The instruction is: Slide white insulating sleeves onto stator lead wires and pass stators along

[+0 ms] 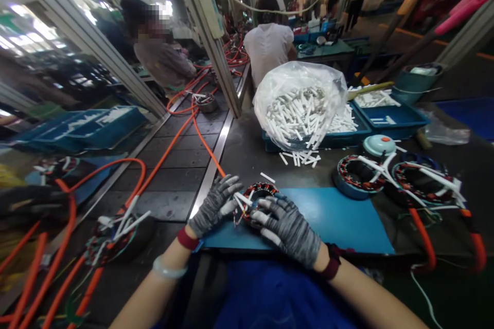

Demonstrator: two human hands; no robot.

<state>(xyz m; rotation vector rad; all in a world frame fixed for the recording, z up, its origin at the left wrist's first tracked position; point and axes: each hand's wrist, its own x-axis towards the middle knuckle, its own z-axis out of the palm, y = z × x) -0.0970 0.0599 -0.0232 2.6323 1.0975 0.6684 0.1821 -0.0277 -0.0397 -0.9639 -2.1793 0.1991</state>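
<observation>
A ring-shaped motor stator (263,188), wound with red and dark wire, sits on a blue mat (339,218) in front of me. My right hand (291,229), in a grey glove with pale fingertips, rests over its near right side, fingers bent onto the ring. At the stator's left, my gloved left hand (216,206) has its thumb and fingers around the end of a white sleeve (243,199); the exact contact is hard to make out. Thin coloured wires hang beside the sleeve. An orange tube (208,146) runs up to behind the left hand.
A clear bag (301,103) of white sleeves lies on blue bins (405,115). Loose sleeves (299,158) lie before it. Two stators (358,177) stand right, another (116,239) left on the slatted conveyor (165,175). A metal post (216,51) rises ahead; people (268,46) sit beyond.
</observation>
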